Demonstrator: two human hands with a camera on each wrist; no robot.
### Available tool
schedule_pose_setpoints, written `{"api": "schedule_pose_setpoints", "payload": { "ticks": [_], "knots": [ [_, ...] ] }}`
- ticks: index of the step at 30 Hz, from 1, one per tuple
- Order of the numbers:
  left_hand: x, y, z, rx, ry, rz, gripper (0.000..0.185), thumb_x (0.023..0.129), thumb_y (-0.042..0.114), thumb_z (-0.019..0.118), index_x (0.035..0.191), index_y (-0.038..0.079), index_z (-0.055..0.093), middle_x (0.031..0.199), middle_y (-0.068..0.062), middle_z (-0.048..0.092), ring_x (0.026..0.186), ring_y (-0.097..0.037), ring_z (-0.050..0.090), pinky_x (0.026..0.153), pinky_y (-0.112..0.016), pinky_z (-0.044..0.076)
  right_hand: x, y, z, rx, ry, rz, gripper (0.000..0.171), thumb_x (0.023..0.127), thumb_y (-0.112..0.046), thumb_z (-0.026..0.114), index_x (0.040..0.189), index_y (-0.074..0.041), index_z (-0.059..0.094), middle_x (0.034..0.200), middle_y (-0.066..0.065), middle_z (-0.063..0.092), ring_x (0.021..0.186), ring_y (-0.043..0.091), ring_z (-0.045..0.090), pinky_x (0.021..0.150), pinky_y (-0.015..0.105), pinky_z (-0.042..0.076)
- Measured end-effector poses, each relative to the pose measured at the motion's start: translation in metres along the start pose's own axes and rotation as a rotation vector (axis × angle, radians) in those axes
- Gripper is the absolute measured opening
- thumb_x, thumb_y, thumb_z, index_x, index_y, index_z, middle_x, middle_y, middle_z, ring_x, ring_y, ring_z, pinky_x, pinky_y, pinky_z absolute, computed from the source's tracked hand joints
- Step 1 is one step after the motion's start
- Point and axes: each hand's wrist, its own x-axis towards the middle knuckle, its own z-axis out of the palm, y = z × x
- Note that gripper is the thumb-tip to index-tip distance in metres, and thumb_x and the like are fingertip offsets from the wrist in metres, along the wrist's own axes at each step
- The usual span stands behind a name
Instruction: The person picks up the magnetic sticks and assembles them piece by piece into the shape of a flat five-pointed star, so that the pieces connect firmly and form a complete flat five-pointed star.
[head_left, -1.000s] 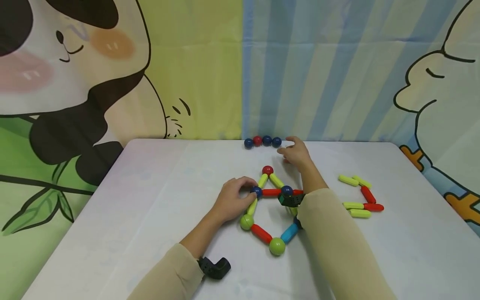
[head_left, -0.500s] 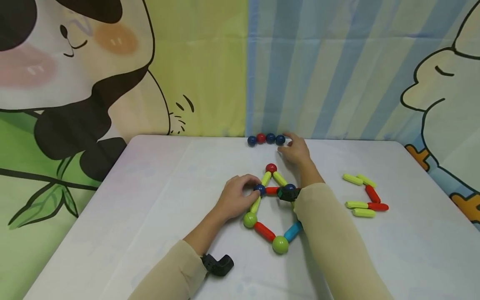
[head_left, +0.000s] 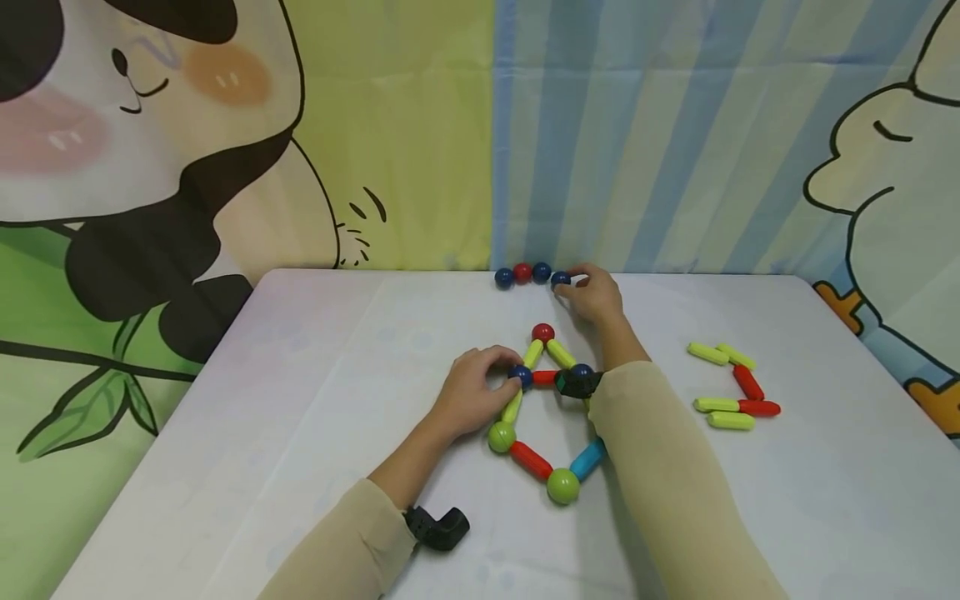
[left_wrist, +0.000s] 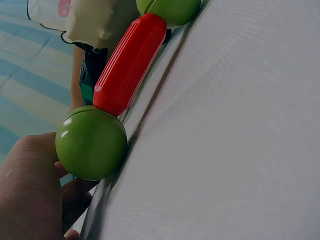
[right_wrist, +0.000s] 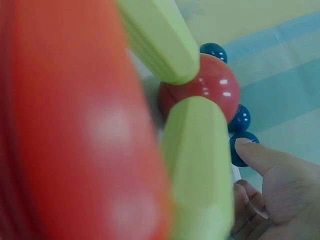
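Note:
Magnetic sticks and balls form a frame on the table in the head view, with a red ball (head_left: 543, 333) at its top and a green ball (head_left: 562, 486) at its near corner. My left hand (head_left: 472, 387) grips the blue ball (head_left: 519, 377) at the frame's left corner between thumb and fingers. Beyond the frame, my right hand (head_left: 596, 296) pinches the end blue ball (head_left: 559, 280) of a short row; its thumb (right_wrist: 252, 152) overlaps that ball in the right wrist view. My right sleeve and wrist camera hide the frame's right side.
Two more blue balls and a red ball (head_left: 522, 272) stand in the row by the table's back edge. Several loose yellow-green sticks (head_left: 716, 405) and red sticks (head_left: 747, 382) lie to the right. A printed cloth (head_left: 420, 133) hangs behind the white table (head_left: 300, 400).
My right hand's thumb and finger have closed in on the end blue ball of the row. The left hand stays on the frame's blue ball. The head view has shifted slightly.

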Motion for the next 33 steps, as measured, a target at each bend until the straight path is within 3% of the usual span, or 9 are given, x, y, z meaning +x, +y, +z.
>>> {"api": "schedule_pose_setpoints", "payload": {
  "ticks": [5,8,11,16,19,25,29,33],
  "knots": [
    [0.001,0.002,0.001,0.005,-0.002,-0.005,0.026,0.095,0.025,0.068,0.12,0.019,0.07,0.12,0.004,0.073,0.11,-0.017,0.058,0.106,-0.044,0.042,-0.002,0.003,-0.009,0.135,-0.021,0.059,0.053,0.1,-0.037,0.066,0.146,-0.016,0.053,0.13,0.014,0.059,0.087,0.021,0.058,0.076,0.029,0.052],
    [0.002,0.002,0.001,0.009,-0.005,-0.003,0.027,0.095,0.025,0.068,0.121,0.019,0.07,0.12,0.005,0.073,0.109,-0.017,0.058,0.105,-0.043,0.042,-0.006,0.004,-0.015,0.277,-0.039,0.082,0.055,0.101,-0.035,0.066,0.149,-0.014,0.05,0.126,0.014,0.061,0.076,0.014,0.062,0.07,0.022,0.055],
    [0.003,0.002,0.0,0.009,-0.002,0.004,0.026,0.095,0.025,0.069,0.121,0.019,0.07,0.12,0.004,0.073,0.108,-0.018,0.058,0.104,-0.044,0.043,-0.011,0.005,-0.019,0.454,-0.073,0.113,0.059,0.1,-0.031,0.068,0.152,-0.012,0.047,0.131,0.013,0.062,0.084,0.013,0.069,0.074,0.022,0.06],
    [0.002,0.0,0.0,0.012,0.009,0.006,0.025,0.095,0.024,0.068,0.119,0.018,0.07,0.118,0.004,0.073,0.108,-0.018,0.059,0.104,-0.043,0.043,-0.021,0.003,-0.023,0.646,-0.165,0.169,0.062,0.099,-0.027,0.07,0.154,-0.015,0.044,0.146,0.012,0.058,0.118,0.024,0.069,0.094,0.028,0.058],
    [0.001,-0.001,0.0,0.002,0.012,0.001,0.025,0.095,0.023,0.068,0.119,0.018,0.07,0.118,0.004,0.073,0.108,-0.017,0.059,0.103,-0.043,0.044,-0.028,0.001,-0.026,0.66,-0.195,0.165,0.063,0.099,-0.027,0.069,0.155,-0.016,0.042,0.149,0.012,0.056,0.129,0.026,0.064,0.102,0.03,0.055],
    [-0.001,-0.001,0.002,-0.009,0.016,-0.022,0.025,0.095,0.025,0.07,0.119,0.021,0.07,0.119,0.005,0.072,0.109,-0.017,0.058,0.103,-0.042,0.044,-0.044,-0.004,-0.038,0.674,-0.224,0.106,0.063,0.102,-0.036,0.064,0.155,-0.013,0.041,0.147,0.012,0.055,0.132,0.028,0.06,0.108,0.034,0.052],
    [-0.001,-0.001,0.001,-0.004,0.015,-0.03,0.025,0.095,0.025,0.07,0.12,0.021,0.07,0.121,0.005,0.072,0.11,-0.018,0.058,0.103,-0.043,0.045,-0.054,-0.005,-0.048,0.677,-0.241,0.07,0.061,0.102,-0.04,0.062,0.153,-0.012,0.043,0.146,0.014,0.056,0.13,0.028,0.06,0.105,0.034,0.053],
    [-0.001,-0.002,0.002,-0.008,0.013,-0.026,0.026,0.095,0.025,0.07,0.12,0.021,0.07,0.121,0.005,0.072,0.11,-0.017,0.058,0.103,-0.042,0.045,-0.062,0.0,-0.055,0.675,-0.241,0.045,0.061,0.102,-0.034,0.063,0.154,-0.011,0.04,0.15,0.017,0.054,0.134,0.03,0.059,0.1,0.03,0.055]
  ]
}}
